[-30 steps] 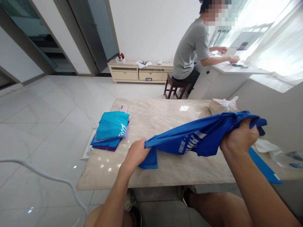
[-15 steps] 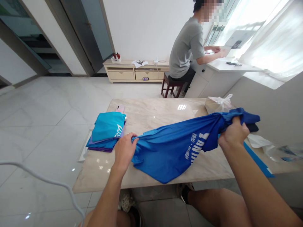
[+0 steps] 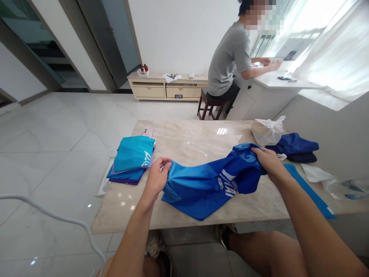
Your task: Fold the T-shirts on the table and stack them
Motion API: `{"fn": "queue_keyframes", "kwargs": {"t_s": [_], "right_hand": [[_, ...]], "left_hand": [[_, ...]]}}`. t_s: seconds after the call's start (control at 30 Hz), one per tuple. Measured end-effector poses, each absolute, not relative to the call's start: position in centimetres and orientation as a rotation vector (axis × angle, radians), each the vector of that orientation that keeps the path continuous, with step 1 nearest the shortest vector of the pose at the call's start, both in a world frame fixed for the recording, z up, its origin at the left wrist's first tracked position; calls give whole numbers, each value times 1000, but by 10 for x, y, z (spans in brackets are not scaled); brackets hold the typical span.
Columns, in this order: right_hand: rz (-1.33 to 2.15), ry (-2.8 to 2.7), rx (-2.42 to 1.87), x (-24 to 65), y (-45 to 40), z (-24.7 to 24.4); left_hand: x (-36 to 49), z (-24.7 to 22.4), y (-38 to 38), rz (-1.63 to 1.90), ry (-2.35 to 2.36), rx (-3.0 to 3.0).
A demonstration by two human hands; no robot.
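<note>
A blue T-shirt (image 3: 198, 184) with white lettering stretches between my two hands over the marble-topped table (image 3: 184, 138). My left hand (image 3: 158, 175) pinches its left end between thumb and fingers. At the other end, my right hand (image 3: 268, 161) is closed on the bunched, darker blue part. The shirt's lower edge droops to a point near the front of the table. To the left of my left hand lies a stack of folded shirts (image 3: 134, 154), bright blue on top with blue and purple below.
Dark blue clothing (image 3: 296, 144) lies at the right beside a tied white plastic bag (image 3: 268, 130). A flat blue strip (image 3: 311, 192) and clear plastic packaging (image 3: 346, 188) are near the right edge. A pink phone (image 3: 148, 133) sits behind the stack. Another person (image 3: 227, 61) sits at a white desk.
My right hand has moved left with its end of the shirt, away from the dark clothing at the right. The shirt now hangs slacker, its right part gathered. My left hand has shifted slightly.
</note>
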State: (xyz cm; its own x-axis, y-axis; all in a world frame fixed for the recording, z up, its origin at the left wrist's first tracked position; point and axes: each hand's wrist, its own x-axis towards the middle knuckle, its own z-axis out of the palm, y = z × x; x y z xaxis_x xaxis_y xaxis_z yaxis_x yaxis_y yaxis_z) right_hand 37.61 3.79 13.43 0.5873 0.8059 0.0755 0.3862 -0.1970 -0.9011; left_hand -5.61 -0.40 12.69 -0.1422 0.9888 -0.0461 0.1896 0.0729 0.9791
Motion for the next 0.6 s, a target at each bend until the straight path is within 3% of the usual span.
{"fn": "queue_keyframes", "kwargs": {"t_s": [0.1, 0.23, 0.4, 0.6], "right_hand": [[350, -1498, -2157, 364, 22, 130], [619, -2093, -1620, 297, -2, 146], [1017, -2214, -1090, 217, -24, 177], [989, -2170, -1252, 217, -24, 182]], "left_hand": [[-49, 140, -11, 1101, 1292, 1235], [-36, 158, -24, 882, 956, 1236], [-26, 169, -32, 702, 685, 1190], [-27, 166, -32, 727, 871, 1275]]}}
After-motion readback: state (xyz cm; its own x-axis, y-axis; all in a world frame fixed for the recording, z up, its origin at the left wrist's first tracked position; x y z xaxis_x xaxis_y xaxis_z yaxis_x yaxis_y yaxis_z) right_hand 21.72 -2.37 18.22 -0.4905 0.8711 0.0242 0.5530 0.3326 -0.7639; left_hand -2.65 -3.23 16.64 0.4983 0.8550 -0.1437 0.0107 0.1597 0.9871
